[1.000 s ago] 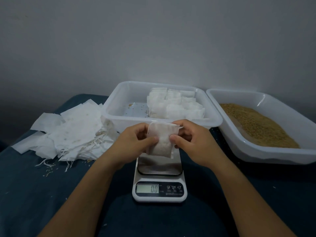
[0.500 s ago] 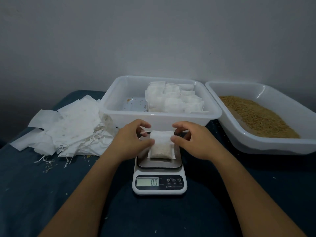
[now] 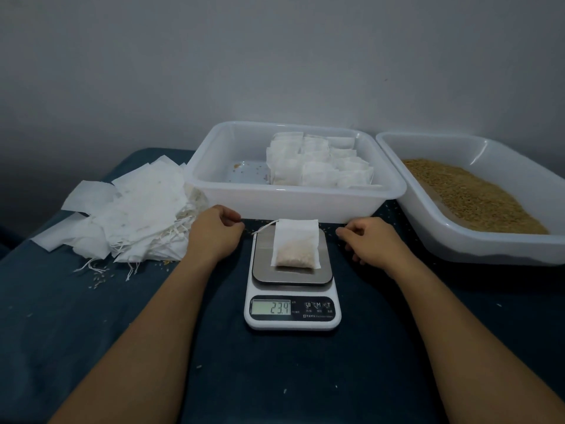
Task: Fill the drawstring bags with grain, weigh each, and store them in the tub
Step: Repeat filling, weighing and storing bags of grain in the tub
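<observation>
A filled white drawstring bag (image 3: 296, 243) lies alone on the steel plate of the kitchen scale (image 3: 292, 296), whose display reads 23.4. My left hand (image 3: 214, 234) rests to the left of the scale with loosely curled fingers, holding nothing. My right hand (image 3: 368, 238) rests to the right, also loosely curled and empty. Behind the scale stands the white storage tub (image 3: 223, 191) with several filled bags (image 3: 318, 162) packed in its right half. At the right is a white tub of brown grain (image 3: 467, 194).
A heap of empty white bags with strings (image 3: 131, 215) lies at the left on the dark blue cloth (image 3: 61, 316). Loose grains are scattered near it. A grey wall stands close behind the tubs.
Both hands set the filled bag down on the scale, let go and moved apart to either side. The display went from 0.0 to 23.4.
</observation>
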Tool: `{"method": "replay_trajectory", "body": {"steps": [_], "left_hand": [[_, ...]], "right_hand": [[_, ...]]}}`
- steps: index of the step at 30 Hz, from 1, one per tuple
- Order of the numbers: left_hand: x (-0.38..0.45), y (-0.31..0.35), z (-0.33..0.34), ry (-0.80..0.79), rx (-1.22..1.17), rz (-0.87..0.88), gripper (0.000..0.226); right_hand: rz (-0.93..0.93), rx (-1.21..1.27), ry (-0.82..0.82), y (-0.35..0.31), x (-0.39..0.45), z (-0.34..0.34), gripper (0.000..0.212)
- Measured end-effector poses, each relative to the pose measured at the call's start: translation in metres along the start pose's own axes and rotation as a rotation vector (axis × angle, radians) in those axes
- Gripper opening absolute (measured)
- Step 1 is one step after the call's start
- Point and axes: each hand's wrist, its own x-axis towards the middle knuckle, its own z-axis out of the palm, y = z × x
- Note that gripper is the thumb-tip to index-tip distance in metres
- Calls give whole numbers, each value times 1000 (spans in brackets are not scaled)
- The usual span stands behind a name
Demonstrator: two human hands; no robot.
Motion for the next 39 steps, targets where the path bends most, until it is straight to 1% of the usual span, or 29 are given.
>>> {"method": "replay_trajectory", "body": {"steps": [5,12,16,20,24,27,30,35,39], "left_hand": [[0,0,1,-14,56,28,17],[-1,1,1,-19,52,37,19],[0,1,1,-19,58,37,20],[-1,2,1,-25,52,34,19],[-1,3,0,-28,52,41,19],[-1,3,0,-23,32,50,19],[-4,7,1,-9,-6,66,18],[-15,23,1,39,-83,146,7],[-31,41,-2,183,-113,376,19]], "right_hand": [[10,26,18,2,2,3,17],[-7,38,5,3,3,3,15],[-26,63,27,3,2,3,16],[-109,10,67,0,0,4,25],[-181,44,95,-9,-4,8,35],[-214,82,84,-18,-8,13,36],[-252,104,54,-28,-13,19,33],[-374,133,87,-49,-21,22,10],[-490,198,90,-60,-34,16,13]]}}
